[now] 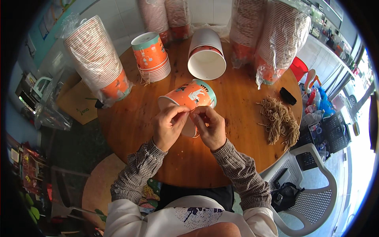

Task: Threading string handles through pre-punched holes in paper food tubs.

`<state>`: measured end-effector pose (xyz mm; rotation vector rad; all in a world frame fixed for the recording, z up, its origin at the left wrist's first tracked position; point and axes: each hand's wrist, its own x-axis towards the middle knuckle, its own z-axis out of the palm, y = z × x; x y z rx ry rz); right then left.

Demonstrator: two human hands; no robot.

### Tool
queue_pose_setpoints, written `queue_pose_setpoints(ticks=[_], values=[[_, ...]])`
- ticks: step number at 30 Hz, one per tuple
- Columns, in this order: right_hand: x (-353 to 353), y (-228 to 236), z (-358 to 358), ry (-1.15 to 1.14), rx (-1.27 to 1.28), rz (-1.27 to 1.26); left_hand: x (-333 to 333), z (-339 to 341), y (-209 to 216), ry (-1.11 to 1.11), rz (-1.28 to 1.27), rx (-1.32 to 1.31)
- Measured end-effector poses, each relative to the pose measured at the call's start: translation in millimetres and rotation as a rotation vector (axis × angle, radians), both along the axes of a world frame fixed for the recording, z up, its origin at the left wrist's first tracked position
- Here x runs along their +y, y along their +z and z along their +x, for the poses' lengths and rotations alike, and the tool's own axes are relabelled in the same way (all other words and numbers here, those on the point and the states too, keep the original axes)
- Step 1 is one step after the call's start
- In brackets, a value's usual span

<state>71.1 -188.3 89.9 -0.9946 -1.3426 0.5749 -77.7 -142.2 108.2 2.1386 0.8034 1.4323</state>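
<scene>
Roughly at the centre of the round worktop (pixel 134 128), whose varnished wood shows grain and dark knots, a paper tub (pixel 185 96) lies on its side. Its smooth wall tapers from a pale rolled rim to a narrower end. Orange covers most of it, printed with a white striped animal and dark figures, and a teal band circles the narrow end. That end points to about 2 o'clock, the wide rim to about 8 o'clock, so the long axis slants between them.

In front of its near side, the left hand (pixel 167 126) and right hand (pixel 213 128) almost meet. Each grip has thumb and forefinger together; what sits between them is too small to tell. Below them shows an orange patch, perhaps part of the same tub.

At 11 o'clock stands an inverted nested stack (pixel 154 59), its rims ridged like rings; at 12 o'clock a lying stack (pixel 206 65) shows its plain white mouth. Crinkled clear film sheathes tall columns at 10 o'clock (pixel 94 59) and 1 o'clock (pixel 282 37). Tan, twisted cords (pixel 278 120) heap loosely at 3 o'clock.
</scene>
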Motion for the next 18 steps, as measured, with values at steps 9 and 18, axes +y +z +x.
queue_pose_setpoints(ticks=[9, 18], values=[[9, 10, 5, 0.007, -0.055, 0.044, 9, 7, 2, -0.022, 0.024, 0.025], [11, 5, 8, 0.038, -0.140, 0.048, 18, -8, 5, -0.292, -0.574, -0.133]])
